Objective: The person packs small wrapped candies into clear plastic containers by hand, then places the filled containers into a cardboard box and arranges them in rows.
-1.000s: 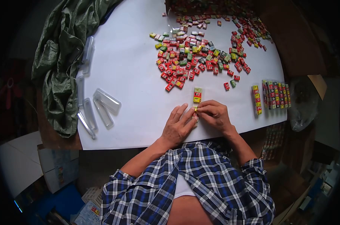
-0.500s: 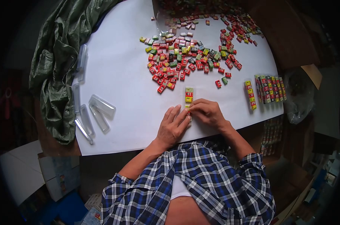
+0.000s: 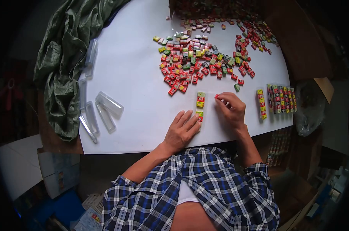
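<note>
Dim room around a white bench [image 3: 140, 81], green cloth [image 3: 61, 75] along the left side. Toward the back, a loose pile of small boxes [image 3: 193, 60]; at right, filled cases [image 3: 282, 99] side by side. At the front, left hand [image 3: 179, 131] flat, fingers slightly spread, touching a part-filled case [image 3: 200, 109]. To its right, right hand [image 3: 233, 109], thumb and finger pinched on a red box [image 3: 216, 96], near the case but apart. Probably light, stiff and slick, crushable if squeezed; best held lightly by opposite edges. Labels [image 3: 200, 119] too small to read.
</note>
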A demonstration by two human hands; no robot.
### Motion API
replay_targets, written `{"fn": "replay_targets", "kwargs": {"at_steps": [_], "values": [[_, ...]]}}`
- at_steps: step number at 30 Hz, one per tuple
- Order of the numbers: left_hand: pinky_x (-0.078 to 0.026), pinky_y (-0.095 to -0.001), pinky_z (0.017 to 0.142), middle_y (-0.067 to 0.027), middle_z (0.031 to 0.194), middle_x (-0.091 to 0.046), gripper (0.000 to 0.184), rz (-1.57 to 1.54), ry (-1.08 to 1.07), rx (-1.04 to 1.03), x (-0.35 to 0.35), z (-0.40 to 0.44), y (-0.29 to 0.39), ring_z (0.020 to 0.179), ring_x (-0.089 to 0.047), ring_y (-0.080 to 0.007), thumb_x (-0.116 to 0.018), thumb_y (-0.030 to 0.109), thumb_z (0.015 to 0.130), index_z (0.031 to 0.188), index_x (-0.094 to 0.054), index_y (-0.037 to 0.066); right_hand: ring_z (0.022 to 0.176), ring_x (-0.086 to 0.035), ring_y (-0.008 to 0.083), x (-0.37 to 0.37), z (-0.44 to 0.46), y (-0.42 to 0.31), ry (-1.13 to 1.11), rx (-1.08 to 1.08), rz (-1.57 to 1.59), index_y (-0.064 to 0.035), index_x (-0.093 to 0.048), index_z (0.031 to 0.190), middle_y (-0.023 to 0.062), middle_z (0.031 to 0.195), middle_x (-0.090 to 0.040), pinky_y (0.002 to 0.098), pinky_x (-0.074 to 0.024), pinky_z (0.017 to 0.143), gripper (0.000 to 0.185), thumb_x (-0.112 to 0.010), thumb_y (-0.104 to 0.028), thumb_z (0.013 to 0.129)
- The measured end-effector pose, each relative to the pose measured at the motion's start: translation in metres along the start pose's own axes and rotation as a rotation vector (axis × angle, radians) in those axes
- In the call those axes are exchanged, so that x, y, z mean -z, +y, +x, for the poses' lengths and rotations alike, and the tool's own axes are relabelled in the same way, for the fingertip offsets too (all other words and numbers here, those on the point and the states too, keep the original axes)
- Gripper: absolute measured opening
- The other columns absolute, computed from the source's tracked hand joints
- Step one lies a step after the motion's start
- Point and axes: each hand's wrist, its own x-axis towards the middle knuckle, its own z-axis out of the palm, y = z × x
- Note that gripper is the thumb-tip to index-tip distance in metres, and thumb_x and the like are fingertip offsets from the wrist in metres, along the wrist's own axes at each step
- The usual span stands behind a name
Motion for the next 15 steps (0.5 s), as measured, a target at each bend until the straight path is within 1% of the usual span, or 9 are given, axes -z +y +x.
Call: {"fn": "replay_targets", "kwargs": {"at_steps": [1,4,5,8,11,13,15], "values": [[-0.044,-0.0502,0.109,-0.0084,0.126,-0.067,0.026,-0.001,-0.002,-0.009,0.0,0.001,0.0,0.122,-0.059,-0.0338,-0.075,0.02,0.084,0.108,-0.072,0.009,0.071,-0.07,0.0187,-0.004,-0.005,-0.003,-0.009,-0.001,0.003,-0.0028,-0.073,0.096,0.0098,0.096,-0.072,0.0281,-0.0559,0.06,0.015,-0.078,-0.002,0.082],[-0.044,-0.0502,0.109,-0.0079,0.125,-0.067,0.026,-0.012,0.003,-0.02,-0.001,0.001,0.0,0.122,-0.059,-0.0336,-0.075,0.02,0.084,0.108,-0.072,0.009,0.071,-0.071,0.0194,-0.022,-0.015,-0.011,-0.175,0.128,0.102,-0.0024,-0.074,0.091,0.0095,0.095,-0.072,0.0294,-0.057,0.062,0.012,-0.079,-0.002,0.081],[-0.044,-0.0502,0.109,-0.0077,0.125,-0.067,0.026,-0.021,0.011,-0.015,-0.001,0.001,0.0,0.122,-0.059,-0.0335,-0.075,0.02,0.084,0.108,-0.072,0.009,0.071,-0.071,0.0194,-0.025,-0.016,-0.01,-0.175,0.128,0.102,-0.0024,-0.074,0.091,0.0095,0.095,-0.072,0.0294,-0.057,0.062,0.012,-0.079,-0.002,0.081],[-0.044,-0.0501,0.109,-0.0076,0.125,-0.067,0.027,-0.034,0.018,-0.01,-0.002,0.0,0.001,0.122,-0.059,-0.0333,-0.075,0.02,0.084,0.107,-0.072,0.009,0.071,-0.07,0.0177,-0.035,-0.016,-0.004,-0.162,0.226,0.065,-0.0015,-0.074,0.088,0.0086,0.094,-0.072,0.0293,-0.0576,0.063,0.008,-0.078,-0.002,0.081],[-0.044,-0.05,0.109,-0.0076,0.123,-0.067,0.026,-0.039,0.017,-0.01,-0.001,0.0,0.0,0.122,-0.059,-0.0329,-0.075,0.02,0.084,0.107,-0.073,0.009,0.072,-0.07,0.0179,-0.039,-0.016,-0.007,-0.178,0.172,0.073,-0.001,-0.074,0.089,0.009,0.094,-0.072,0.0292,-0.0572,0.063,0.008,-0.077,-0.002,0.082],[-0.046,-0.0496,0.106,-0.0083,0.122,-0.068,0.027,-0.027,0.011,-0.056,0.0,0.001,-0.002,0.12,-0.059,-0.0333,-0.077,0.021,0.082,0.106,-0.073,0.008,0.073,-0.07,0.0179,-0.038,-0.016,-0.008,-0.185,0.146,0.075,-0.0008,-0.074,0.09,0.0092,0.094,-0.072,0.0291,-0.0569,0.064,0.009,-0.077,-0.001,0.082],[-0.047,-0.0495,0.105,-0.0087,0.121,-0.068,0.028,-0.013,0.014,-0.076,0.002,0.001,-0.002,0.119,-0.06,-0.0335,-0.078,0.022,0.082,0.105,-0.073,0.008,0.073,-0.069,0.0174,-0.036,-0.018,-0.01,-0.174,0.065,0.133,0.0001,-0.073,0.09,0.0098,0.094,-0.071,0.0283,-0.0558,0.064,0.007,-0.076,-0.001,0.083]]}}
